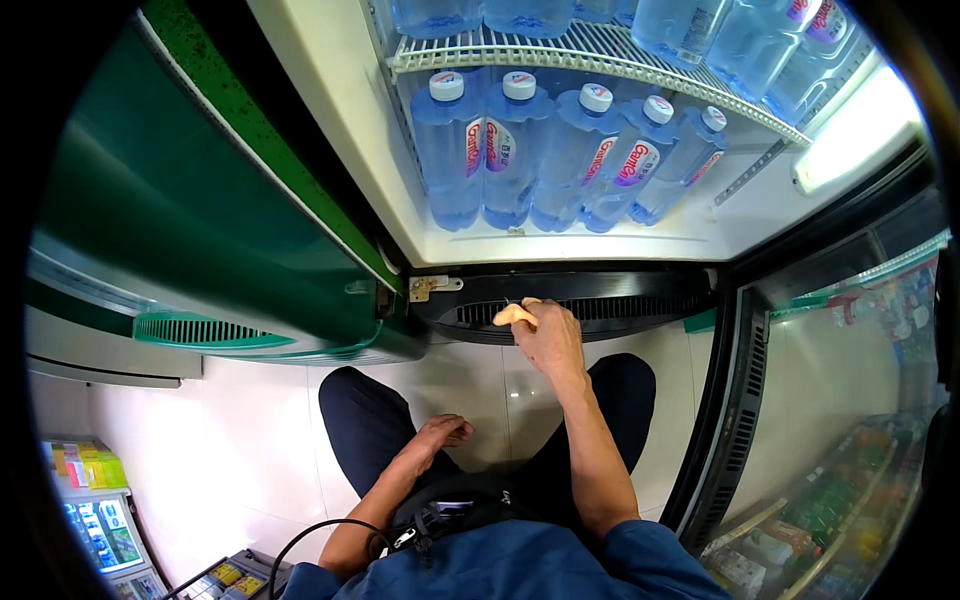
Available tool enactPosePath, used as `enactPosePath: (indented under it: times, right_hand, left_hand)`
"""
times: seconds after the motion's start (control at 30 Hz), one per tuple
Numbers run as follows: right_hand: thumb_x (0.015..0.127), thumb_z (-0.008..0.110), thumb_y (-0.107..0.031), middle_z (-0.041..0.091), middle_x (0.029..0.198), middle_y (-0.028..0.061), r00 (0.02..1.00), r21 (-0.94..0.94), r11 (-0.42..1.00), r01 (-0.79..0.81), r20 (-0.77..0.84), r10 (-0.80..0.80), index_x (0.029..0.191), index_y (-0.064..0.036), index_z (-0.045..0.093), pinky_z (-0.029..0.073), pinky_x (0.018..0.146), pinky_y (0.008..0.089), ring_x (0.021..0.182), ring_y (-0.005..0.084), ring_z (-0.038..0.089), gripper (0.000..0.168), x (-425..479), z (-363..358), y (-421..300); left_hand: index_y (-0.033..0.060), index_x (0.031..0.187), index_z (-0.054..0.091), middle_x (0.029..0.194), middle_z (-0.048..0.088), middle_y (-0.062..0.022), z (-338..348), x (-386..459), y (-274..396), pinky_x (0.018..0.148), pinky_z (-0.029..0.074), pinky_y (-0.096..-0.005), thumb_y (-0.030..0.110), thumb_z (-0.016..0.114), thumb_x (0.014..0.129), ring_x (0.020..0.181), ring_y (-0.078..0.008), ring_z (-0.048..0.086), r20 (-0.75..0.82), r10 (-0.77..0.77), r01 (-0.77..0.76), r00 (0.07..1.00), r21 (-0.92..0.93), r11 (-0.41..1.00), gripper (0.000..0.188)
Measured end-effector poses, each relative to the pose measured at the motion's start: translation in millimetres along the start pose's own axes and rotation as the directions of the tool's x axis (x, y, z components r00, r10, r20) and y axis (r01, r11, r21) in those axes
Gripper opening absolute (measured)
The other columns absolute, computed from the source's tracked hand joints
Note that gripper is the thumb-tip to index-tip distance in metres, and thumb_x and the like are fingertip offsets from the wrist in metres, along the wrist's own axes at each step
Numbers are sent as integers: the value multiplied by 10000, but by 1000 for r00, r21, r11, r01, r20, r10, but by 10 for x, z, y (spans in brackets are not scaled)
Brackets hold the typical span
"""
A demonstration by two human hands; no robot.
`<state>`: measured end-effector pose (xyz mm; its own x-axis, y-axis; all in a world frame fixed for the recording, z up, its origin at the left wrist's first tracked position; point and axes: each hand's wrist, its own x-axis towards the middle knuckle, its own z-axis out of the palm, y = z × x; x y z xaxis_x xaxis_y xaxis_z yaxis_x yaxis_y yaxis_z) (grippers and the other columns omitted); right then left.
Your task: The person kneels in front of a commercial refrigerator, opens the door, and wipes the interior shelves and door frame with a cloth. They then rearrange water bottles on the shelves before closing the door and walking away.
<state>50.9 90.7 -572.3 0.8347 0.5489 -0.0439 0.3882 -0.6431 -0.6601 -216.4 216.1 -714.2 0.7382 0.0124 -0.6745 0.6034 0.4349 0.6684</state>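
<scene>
My right hand (553, 337) grips a crumpled orange cloth (516, 314) against the slotted black vent grille (630, 308) below the fridge opening. Part of the cloth is hidden inside the fingers. Over my thigh, my left hand (441, 435) hovers with nothing in it, its fingers loosely curled. Above the grille is the white floor of the open display fridge (570, 249). On it stands a row of clear-blue water bottles (510, 157) with white caps, beneath a white wire shelf (525, 52) that carries more bottles.
The glass fridge door (817, 390) stands swung out on my right. A green cooler (225, 217) adjoins on the left. A metal hinge bracket (435, 286) projects at the grille's left end. A lit lamp (855, 139) runs up the fridge's right wall. Tiled floor (255, 427) lies below.
</scene>
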Motion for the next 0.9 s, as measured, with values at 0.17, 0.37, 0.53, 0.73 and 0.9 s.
enactPosePath:
  times: [0.17, 0.37, 0.53, 0.73, 0.9]
  right_hand:
    - [851, 726, -106, 687, 1138, 157, 856, 206, 855, 477, -328, -399, 1198, -48, 734, 542, 924, 450, 1050, 363, 655, 352, 122, 843, -253]
    - [801, 690, -68, 616, 1166, 45, 843, -132, 846, 516, -94, -529, 1159, -113, 753, 475, 884, 417, 1046, 283, 564, 366, -116, 868, 11]
    - [708, 737, 24, 642, 1154, 67, 886, -185, 937, 296, -314, -342, 1149, -118, 756, 490, 886, 428, 1030, 291, 599, 464, -382, 89, 848]
    - [767, 696, 12, 635, 1201, 140, 865, -245, 953, 178, -424, -271, 1280, -78, 674, 506, 947, 482, 1086, 370, 598, 521, -554, 38, 1125]
    - [840, 638, 30, 629, 1242, 170, 832, -208, 974, 94, -521, -191, 1225, -54, 706, 478, 1042, 468, 1151, 394, 587, 400, -518, -439, 1788]
  left_hand:
    - [48, 1068, 702, 1067, 715, -54, -26, 29, 3, 920, 505, -326, 327, 535, 1054, 997, -177, 664, 6, -8, 8, 1000, 9, 1000, 325]
    - [51, 1051, 706, 1063, 718, -54, -35, 68, -35, 908, 514, -330, 316, 534, 1055, 987, -176, 666, 9, -25, 25, 1000, 10, 1000, 316]
    - [61, 1027, 716, 1057, 720, -46, -43, 68, 14, 899, 519, -323, 317, 543, 1053, 987, -170, 666, -5, -34, 35, 999, 20, 999, 310]
    - [70, 992, 718, 1000, 729, -42, 28, 18, 110, 881, 522, -319, 298, 566, 1035, 955, -172, 684, 8, 24, -25, 1000, 55, 998, 278]
    - [49, 980, 714, 1003, 730, -70, 128, 27, 225, 879, 528, -326, 289, 561, 1033, 948, -187, 689, -22, -48, 49, 999, 75, 996, 289]
